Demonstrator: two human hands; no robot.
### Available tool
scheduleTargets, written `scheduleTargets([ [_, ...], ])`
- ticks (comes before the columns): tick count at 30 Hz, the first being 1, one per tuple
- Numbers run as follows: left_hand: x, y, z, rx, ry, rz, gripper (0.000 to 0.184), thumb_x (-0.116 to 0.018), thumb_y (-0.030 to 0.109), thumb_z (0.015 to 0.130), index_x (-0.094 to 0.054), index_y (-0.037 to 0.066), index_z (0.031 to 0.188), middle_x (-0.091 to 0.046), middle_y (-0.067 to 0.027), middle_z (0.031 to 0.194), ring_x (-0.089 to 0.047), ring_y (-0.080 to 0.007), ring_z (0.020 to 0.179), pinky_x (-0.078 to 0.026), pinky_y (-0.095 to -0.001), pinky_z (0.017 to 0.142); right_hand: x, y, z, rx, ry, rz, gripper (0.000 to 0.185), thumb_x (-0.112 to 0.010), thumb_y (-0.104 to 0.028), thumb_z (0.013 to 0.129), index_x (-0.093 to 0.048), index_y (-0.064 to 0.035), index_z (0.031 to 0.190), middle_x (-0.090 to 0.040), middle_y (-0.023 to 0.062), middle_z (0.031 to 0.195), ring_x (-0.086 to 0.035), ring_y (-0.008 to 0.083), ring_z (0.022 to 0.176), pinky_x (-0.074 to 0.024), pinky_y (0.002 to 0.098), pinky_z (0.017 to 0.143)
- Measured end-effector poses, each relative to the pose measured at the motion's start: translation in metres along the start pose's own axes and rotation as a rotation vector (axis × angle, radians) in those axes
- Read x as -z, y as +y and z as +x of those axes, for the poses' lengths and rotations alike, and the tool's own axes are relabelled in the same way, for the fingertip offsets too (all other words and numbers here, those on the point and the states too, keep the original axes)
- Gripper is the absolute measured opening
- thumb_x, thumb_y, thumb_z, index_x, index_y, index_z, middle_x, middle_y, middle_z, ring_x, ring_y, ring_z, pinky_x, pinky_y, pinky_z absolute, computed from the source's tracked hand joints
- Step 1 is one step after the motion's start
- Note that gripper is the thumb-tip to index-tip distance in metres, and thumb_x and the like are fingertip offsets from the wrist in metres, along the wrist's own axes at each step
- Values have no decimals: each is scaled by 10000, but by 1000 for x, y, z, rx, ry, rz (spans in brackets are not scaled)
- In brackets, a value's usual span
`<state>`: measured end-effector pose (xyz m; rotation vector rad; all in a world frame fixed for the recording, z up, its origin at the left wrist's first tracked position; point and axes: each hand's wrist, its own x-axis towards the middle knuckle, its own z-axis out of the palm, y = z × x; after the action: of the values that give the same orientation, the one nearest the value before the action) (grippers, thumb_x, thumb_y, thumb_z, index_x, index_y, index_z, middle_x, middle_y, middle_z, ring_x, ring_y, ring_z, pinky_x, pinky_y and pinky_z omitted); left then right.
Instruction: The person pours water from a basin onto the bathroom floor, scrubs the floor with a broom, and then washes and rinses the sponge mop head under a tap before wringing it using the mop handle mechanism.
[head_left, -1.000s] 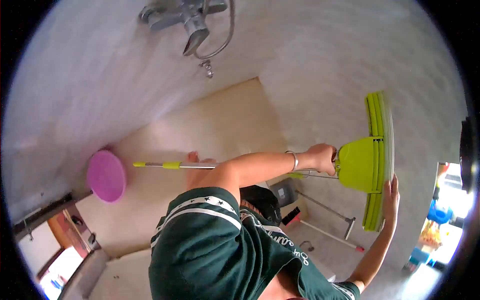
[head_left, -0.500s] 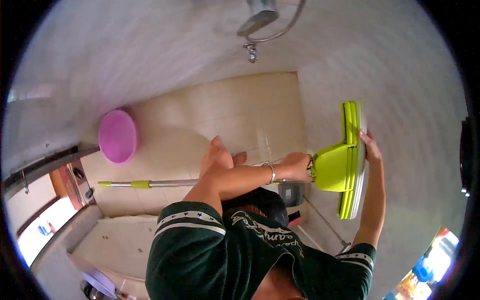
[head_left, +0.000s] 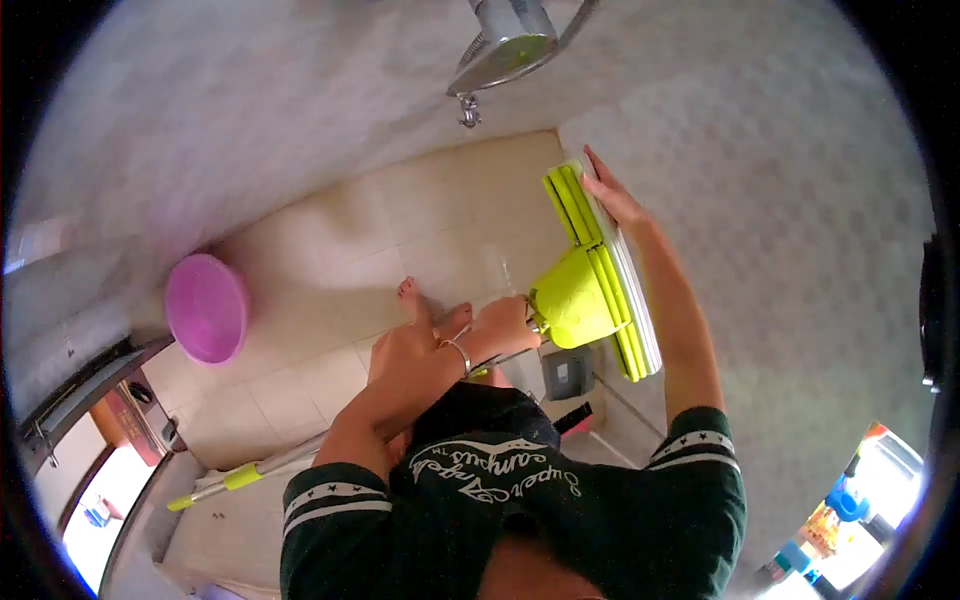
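Note:
My left hand [head_left: 505, 326], with a bracelet at the wrist, is closed around the metal pole just below the lime-green mop head [head_left: 582, 300]. The pole [head_left: 285, 458] runs past my body to a green end at the lower left, its middle hidden by my arm. Along the head's right side lies a white sponge strip [head_left: 632, 285]. My right hand [head_left: 612, 195] rests against the upper end of this strip, fingers stretched out. The mop head is tilted, its upper end leaning left.
A pink basin [head_left: 207, 309] stands on the tiled floor [head_left: 330, 230] at the left. A metal faucet [head_left: 510, 40] juts from the wall at the top. Beside my legs is a grey container [head_left: 569, 374]. Bright shelves with coloured items [head_left: 835, 510] show at the lower right.
The mop head has moved left and tilted, while the pole's far end has swung down. My right hand has slid up to the upper end of the sponge strip.

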<state>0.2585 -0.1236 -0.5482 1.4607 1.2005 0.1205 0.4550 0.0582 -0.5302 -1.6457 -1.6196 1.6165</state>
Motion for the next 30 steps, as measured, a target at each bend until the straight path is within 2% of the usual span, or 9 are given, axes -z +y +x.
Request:
scheduleTargets([
  [5,7,23,-5,60,26,38,394,-636,272,560,-566,19,853,-598,-194,784,-576,-358,763,-459,-427,676,9,3,30,5,118,-85,617,-453,-501,805,-392,-73,1246,-454,110,1216,-397,210,1132,-282,296,950],
  [7,6,23,-13,50,43,79,395,-634,256,558,-547,13,857,-597,-192,772,-582,-343,747,-462,-418,662,-2,-37,6,-94,288,-211,536,-436,-482,822,-514,-38,1113,-545,93,1088,-469,192,1045,-332,279,898],
  [11,13,31,-17,63,68,143,388,-624,230,562,-520,18,870,-598,-183,763,-587,-334,732,-464,-408,644,8,-29,6,-142,367,-150,527,-427,-482,829,-530,-29,1076,-565,95,1029,-494,210,1001,-352,277,873],
  [16,21,36,-23,34,119,167,357,-615,222,572,-519,34,860,-597,-171,739,-582,-343,725,-464,-418,642,7,-34,-45,234,437,9,535,-399,-484,842,-492,-37,1119,-557,124,1006,-485,210,971,-345,303,878],
  [19,27,41,-29,-23,154,170,328,-617,222,580,-514,41,833,-594,-168,715,-580,-347,709,-463,-424,632,11,-12,-80,-46,464,-129,565,-404,-459,843,-434,-7,1181,-536,182,1056,-467,243,1033,-323,316,907],
  [22,27,36,-29,-76,207,177,305,-621,221,586,-505,45,807,-588,-164,681,-576,-352,671,-463,-428,598,5,-37,-86,-10,484,-107,601,-417,-419,836,-369,45,1216,-488,245,1126,-424,291,1118,-305,324,929],
  [23,28,38,-28,-79,251,173,296,-623,220,589,-500,48,796,-584,-160,663,-574,-355,649,-462,-431,577,4,-17,-78,39,662,-191,572,-423,-384,832,-378,59,1191,-502,258,1080,-467,301,1050,-340,320,887],
  [26,18,33,-23,-59,293,271,333,-640,252,585,-505,55,815,-586,-152,649,-576,-348,620,-460,-422,549,-3,-32,-90,101,700,-232,544,-417,-373,840,-391,45,1187,-523,229,1043,-485,289,1002,-351,319,867],
  [30,23,34,-31,-70,389,321,372,-650,278,574,-508,58,839,-590,-134,647,-575,-331,590,-459,-404,523,0,-49,-120,161,422,30,515,-389,-361,851,-386,17,1201,-488,190,1143,-429,274,1101,-295,313,932],
])
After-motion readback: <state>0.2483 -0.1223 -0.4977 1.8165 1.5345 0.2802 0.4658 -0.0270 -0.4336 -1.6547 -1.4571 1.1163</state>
